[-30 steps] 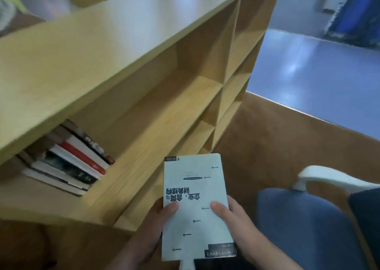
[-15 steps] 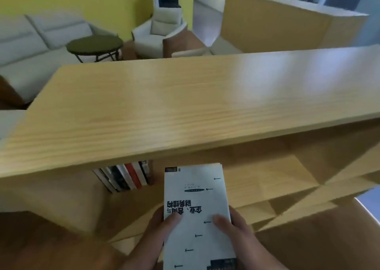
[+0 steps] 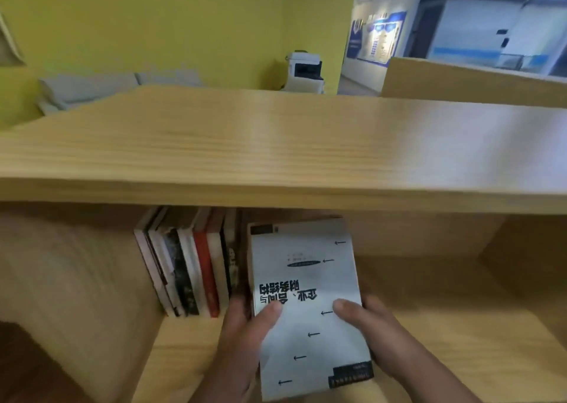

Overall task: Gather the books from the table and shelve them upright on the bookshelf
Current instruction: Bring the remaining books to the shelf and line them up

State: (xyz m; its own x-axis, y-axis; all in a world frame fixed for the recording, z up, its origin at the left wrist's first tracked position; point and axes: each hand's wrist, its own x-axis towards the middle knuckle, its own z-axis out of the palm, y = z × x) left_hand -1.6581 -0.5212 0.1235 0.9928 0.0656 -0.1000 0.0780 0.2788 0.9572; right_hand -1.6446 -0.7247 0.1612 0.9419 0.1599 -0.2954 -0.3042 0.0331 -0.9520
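A white book [image 3: 306, 286] with black characters and small arrows on its cover lies flat-faced towards me, its far end inside the top compartment of the wooden bookshelf [image 3: 276, 157]. My left hand [image 3: 245, 338] grips its left edge, thumb on the cover. My right hand [image 3: 371, 332] grips its right edge, thumb on the cover too. Just left of the book stands a row of several shelved books [image 3: 190, 267], leaning slightly left, spines facing me.
The compartment's floor [image 3: 445, 326] runs on to the right of the book. A divider wall [image 3: 521, 258] closes it at the right. Beyond the shelf top are a grey sofa [image 3: 92, 89], a printer [image 3: 303, 71] and a yellow wall.
The view has swung from the shelf's right side to face the compartment holding the books. Both hands have carried the white book forward, close beside the shelved row.
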